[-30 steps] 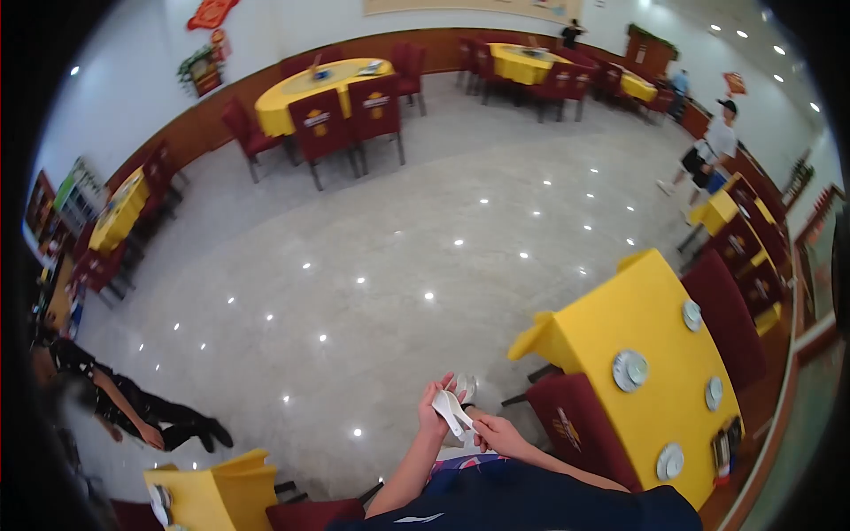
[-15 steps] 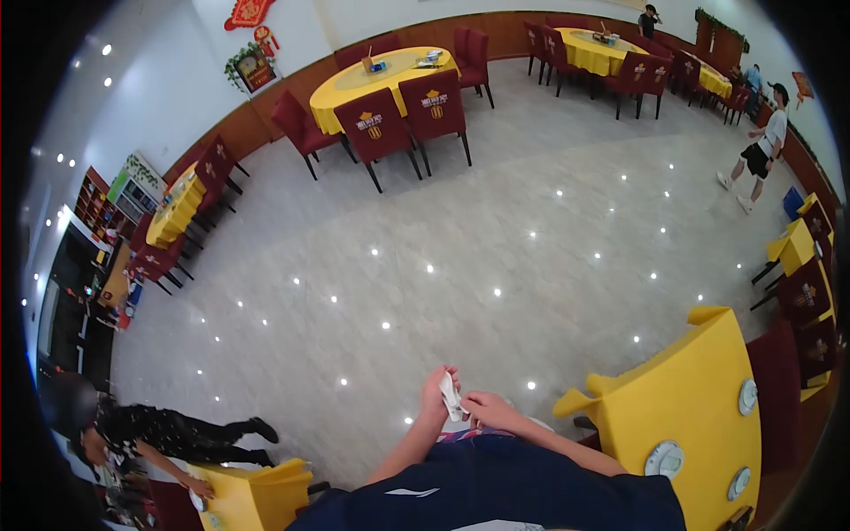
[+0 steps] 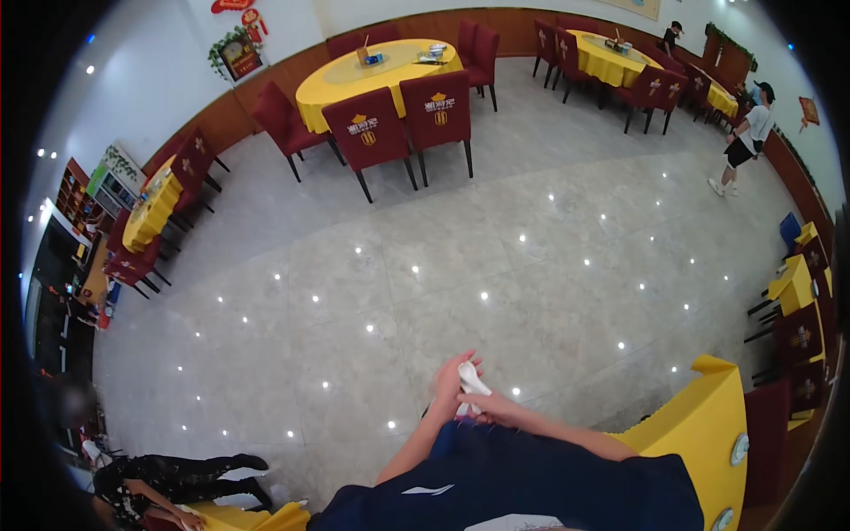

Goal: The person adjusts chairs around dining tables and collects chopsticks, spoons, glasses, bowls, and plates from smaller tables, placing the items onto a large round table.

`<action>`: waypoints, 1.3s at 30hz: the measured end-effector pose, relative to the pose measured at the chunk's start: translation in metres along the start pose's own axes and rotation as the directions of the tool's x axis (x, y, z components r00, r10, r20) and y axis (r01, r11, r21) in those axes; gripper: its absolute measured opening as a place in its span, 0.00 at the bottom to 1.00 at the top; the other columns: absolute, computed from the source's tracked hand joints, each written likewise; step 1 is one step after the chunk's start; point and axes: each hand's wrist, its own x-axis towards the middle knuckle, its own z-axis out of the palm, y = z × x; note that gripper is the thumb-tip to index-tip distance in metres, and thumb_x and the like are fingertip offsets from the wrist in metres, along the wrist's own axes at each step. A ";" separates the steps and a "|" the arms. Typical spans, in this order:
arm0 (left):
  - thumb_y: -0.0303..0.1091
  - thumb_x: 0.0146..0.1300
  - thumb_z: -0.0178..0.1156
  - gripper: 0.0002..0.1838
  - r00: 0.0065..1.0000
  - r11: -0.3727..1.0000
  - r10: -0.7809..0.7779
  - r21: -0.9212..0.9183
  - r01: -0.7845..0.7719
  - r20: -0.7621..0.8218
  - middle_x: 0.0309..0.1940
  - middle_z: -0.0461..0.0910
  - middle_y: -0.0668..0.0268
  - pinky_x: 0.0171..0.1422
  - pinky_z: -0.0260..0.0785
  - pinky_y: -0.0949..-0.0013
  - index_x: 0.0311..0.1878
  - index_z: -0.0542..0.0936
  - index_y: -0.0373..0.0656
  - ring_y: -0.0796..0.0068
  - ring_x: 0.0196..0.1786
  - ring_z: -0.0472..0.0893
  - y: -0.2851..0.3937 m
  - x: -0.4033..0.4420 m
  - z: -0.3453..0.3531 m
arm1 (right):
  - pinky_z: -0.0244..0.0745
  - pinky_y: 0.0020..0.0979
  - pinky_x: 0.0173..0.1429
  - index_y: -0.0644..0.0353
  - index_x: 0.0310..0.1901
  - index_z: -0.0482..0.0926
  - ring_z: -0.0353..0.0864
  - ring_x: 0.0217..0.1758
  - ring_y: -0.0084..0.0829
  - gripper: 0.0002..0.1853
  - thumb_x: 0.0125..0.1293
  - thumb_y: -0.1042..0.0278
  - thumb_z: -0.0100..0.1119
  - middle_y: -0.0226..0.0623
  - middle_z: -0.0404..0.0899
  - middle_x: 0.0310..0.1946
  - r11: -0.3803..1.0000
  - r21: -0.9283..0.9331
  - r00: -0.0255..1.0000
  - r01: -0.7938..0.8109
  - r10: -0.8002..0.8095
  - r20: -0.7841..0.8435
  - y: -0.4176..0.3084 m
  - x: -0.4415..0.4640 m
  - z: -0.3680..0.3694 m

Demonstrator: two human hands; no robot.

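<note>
White spoons (image 3: 472,380) are held between my two hands, just in front of my dark blue shirt. My left hand (image 3: 450,379) is closed round them from the left side, fingertips pointing up. From the right, my right hand (image 3: 489,408) pinches their lower end. How many spoons there are cannot be made out. At the lower right, a table with a yellow cloth (image 3: 699,416) bears dish sets, one of them a white dish set (image 3: 739,449) near its right edge.
A person in dark clothes (image 3: 177,478) leans at a yellow-covered table (image 3: 288,516) at the lower left. Round yellow tables (image 3: 319,93) with dark red chairs (image 3: 367,133) stand at the back. A person in a white shirt (image 3: 755,128) is at the upper right.
The view has swung right and away from the near right table, which now shows less. My hands have stayed together on the spoons. The person in the white shirt has walked farther off.
</note>
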 end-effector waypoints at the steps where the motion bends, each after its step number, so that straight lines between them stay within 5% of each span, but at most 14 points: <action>1: 0.32 0.65 0.54 0.17 0.999 1.000 0.026 0.011 -0.027 0.042 0.48 0.80 0.54 0.42 0.80 0.63 0.52 0.77 0.29 0.61 0.45 0.83 0.018 0.015 0.009 | 0.52 0.20 0.14 0.54 0.40 0.70 0.65 0.12 0.16 0.18 0.66 0.47 0.59 0.26 0.70 0.15 0.992 0.105 0.996 0.075 -0.080 0.042 -0.026 0.002 -0.001; 4: 0.32 0.66 0.53 0.16 0.991 0.997 0.059 0.043 -0.065 0.122 0.43 0.82 0.55 0.38 0.79 0.67 0.50 0.78 0.31 0.66 0.39 0.83 0.078 0.053 0.038 | 0.54 0.22 0.14 0.52 0.38 0.69 0.66 0.13 0.17 0.15 0.67 0.50 0.58 0.27 0.72 0.17 0.956 0.292 0.992 0.042 -0.074 0.099 -0.103 0.020 -0.006; 9: 0.29 0.67 0.51 0.13 0.956 0.976 0.189 0.061 -0.207 0.225 0.26 0.79 0.63 0.29 0.72 0.75 0.49 0.79 0.33 0.77 0.27 0.79 0.140 0.127 0.060 | 0.64 0.22 0.18 0.55 0.55 0.67 0.74 0.21 0.24 0.19 0.71 0.51 0.47 0.36 0.78 0.31 0.952 0.288 0.967 0.104 -0.164 0.195 -0.175 0.070 -0.030; 11: 0.29 0.67 0.51 0.13 0.960 0.980 0.166 0.067 -0.185 0.224 0.26 0.79 0.64 0.28 0.70 0.76 0.49 0.79 0.33 0.78 0.26 0.78 0.159 0.140 0.064 | 0.75 0.27 0.24 0.57 0.62 0.64 0.79 0.28 0.31 0.25 0.74 0.48 0.37 0.44 0.78 0.41 0.922 0.382 0.940 0.064 -0.184 0.287 -0.189 0.084 -0.037; 15: 0.28 0.66 0.52 0.13 0.947 0.973 0.142 0.134 -0.186 0.287 0.26 0.79 0.66 0.26 0.67 0.78 0.50 0.80 0.35 0.81 0.25 0.77 0.187 0.189 0.079 | 0.81 0.31 0.31 0.57 0.64 0.63 0.80 0.29 0.34 0.27 0.74 0.45 0.36 0.45 0.77 0.42 0.886 0.463 0.936 -0.031 -0.137 0.325 -0.242 0.107 -0.053; 18: 0.28 0.65 0.54 0.13 0.914 0.918 0.153 0.288 -0.272 0.375 0.27 0.80 0.66 0.26 0.67 0.78 0.50 0.80 0.35 0.83 0.25 0.77 0.207 0.225 0.108 | 0.77 0.31 0.29 0.57 0.60 0.65 0.79 0.28 0.35 0.26 0.75 0.44 0.33 0.43 0.79 0.36 0.899 0.425 0.961 -0.110 -0.014 0.278 -0.270 0.142 -0.085; 20: 0.28 0.65 0.55 0.12 0.905 0.898 0.135 0.337 -0.284 0.403 0.27 0.80 0.67 0.26 0.68 0.78 0.50 0.80 0.36 0.83 0.25 0.77 0.220 0.253 0.135 | 0.70 0.29 0.26 0.56 0.53 0.67 0.77 0.25 0.33 0.23 0.76 0.44 0.34 0.37 0.76 0.26 0.955 0.297 0.973 0.005 -0.073 0.217 -0.278 0.175 -0.117; 25: 0.28 0.66 0.56 0.13 0.898 0.870 0.113 0.394 -0.296 0.425 0.33 0.82 0.65 0.33 0.74 0.75 0.52 0.79 0.37 0.77 0.31 0.81 0.236 0.339 0.218 | 0.66 0.27 0.25 0.55 0.47 0.67 0.70 0.20 0.26 0.18 0.75 0.47 0.40 0.30 0.69 0.19 0.962 0.246 0.969 0.118 -0.165 0.182 -0.356 0.201 -0.209; 27: 0.32 0.66 0.57 0.21 0.877 0.939 0.100 0.247 -0.239 0.469 0.52 0.78 0.55 0.43 0.79 0.67 0.61 0.72 0.40 0.68 0.47 0.81 0.244 0.377 0.264 | 0.68 0.27 0.26 0.55 0.46 0.66 0.68 0.18 0.23 0.18 0.75 0.47 0.43 0.28 0.68 0.19 0.957 0.234 0.963 0.169 -0.211 0.167 -0.397 0.203 -0.253; 28: 0.32 0.66 0.57 0.21 0.882 0.933 0.077 0.277 -0.228 0.465 0.52 0.78 0.55 0.43 0.79 0.67 0.61 0.72 0.40 0.68 0.47 0.81 0.256 0.385 0.288 | 0.66 0.26 0.25 0.56 0.45 0.67 0.66 0.17 0.22 0.18 0.75 0.48 0.43 0.28 0.67 0.18 0.956 0.225 0.961 0.189 -0.227 0.155 -0.416 0.198 -0.271; 30: 0.40 0.64 0.59 0.29 0.753 0.987 0.002 0.117 -0.105 0.658 0.67 0.65 0.52 0.53 0.78 0.58 0.67 0.66 0.42 0.61 0.60 0.74 0.269 0.405 0.343 | 0.64 0.24 0.23 0.57 0.44 0.67 0.64 0.17 0.21 0.17 0.75 0.49 0.44 0.27 0.66 0.18 0.946 0.234 0.960 0.225 -0.257 0.115 -0.444 0.188 -0.308; 33: 0.44 0.64 0.58 0.32 0.624 0.996 -0.093 0.076 0.054 0.776 0.70 0.61 0.52 0.57 0.76 0.53 0.69 0.64 0.44 0.56 0.67 0.67 0.269 0.455 0.403 | 0.63 0.23 0.23 0.58 0.43 0.67 0.61 0.16 0.20 0.19 0.75 0.48 0.43 0.26 0.65 0.17 0.917 0.261 0.927 0.302 -0.346 0.143 -0.483 0.199 -0.361; 36: 0.46 0.64 0.55 0.32 0.668 0.968 -0.235 0.111 0.223 0.707 0.69 0.63 0.51 0.60 0.73 0.49 0.68 0.64 0.42 0.57 0.61 0.74 0.260 0.494 0.434 | 0.63 0.23 0.23 0.58 0.38 0.68 0.64 0.16 0.21 0.21 0.74 0.46 0.43 0.27 0.66 0.16 0.909 0.255 0.930 0.331 -0.359 0.074 -0.493 0.208 -0.403; 39: 0.47 0.67 0.54 0.28 0.725 0.944 -0.317 0.279 0.177 0.611 0.53 0.76 0.50 0.54 0.75 0.47 0.64 0.69 0.41 0.55 0.45 0.81 0.250 0.540 0.455 | 0.62 0.23 0.21 0.56 0.30 0.70 0.70 0.17 0.22 0.24 0.73 0.43 0.44 0.29 0.71 0.17 0.918 0.208 0.939 0.337 -0.344 0.001 -0.513 0.218 -0.431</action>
